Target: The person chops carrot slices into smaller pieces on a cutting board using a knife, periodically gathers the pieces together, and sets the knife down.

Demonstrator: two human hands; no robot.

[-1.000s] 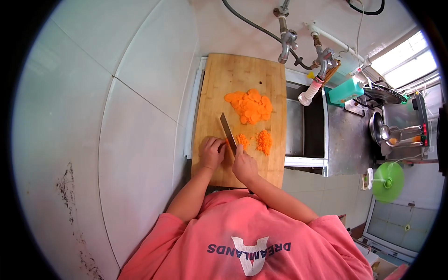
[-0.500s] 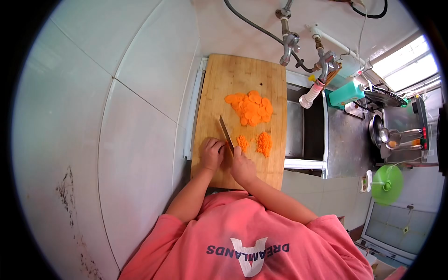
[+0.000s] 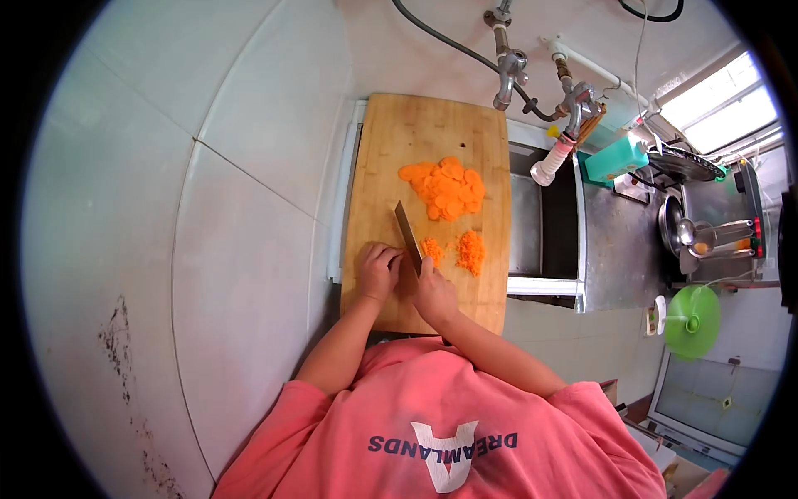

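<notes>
My right hand (image 3: 436, 295) is closed round the handle of a kitchen knife (image 3: 407, 233), whose broad dark blade points up and left over the wooden cutting board (image 3: 386, 133). Beside the blade, my left hand (image 3: 379, 270) is curled with its fingertips down on the board. A sliver of carrot (image 3: 402, 253) shows at those fingertips; most of it is hidden. Just right of the blade lies a small heap of chopped carrot (image 3: 431, 250), with a larger chopped heap (image 3: 470, 253) farther right. Thin round carrot slices (image 3: 449, 190) are piled above them.
A tiled wall (image 3: 249, 233) stands close on the left. The board lies across a sink (image 3: 525, 224), with taps (image 3: 509, 75) above. To the right are a metal counter (image 3: 615, 249), a teal container (image 3: 615, 160), a pan (image 3: 670, 223) and a green fan (image 3: 692, 323).
The knife has shifted slightly to the right, away from my left fingertips, and more of its blade face shows. Both hands keep nearly the same place. The whole view has shifted slightly.
</notes>
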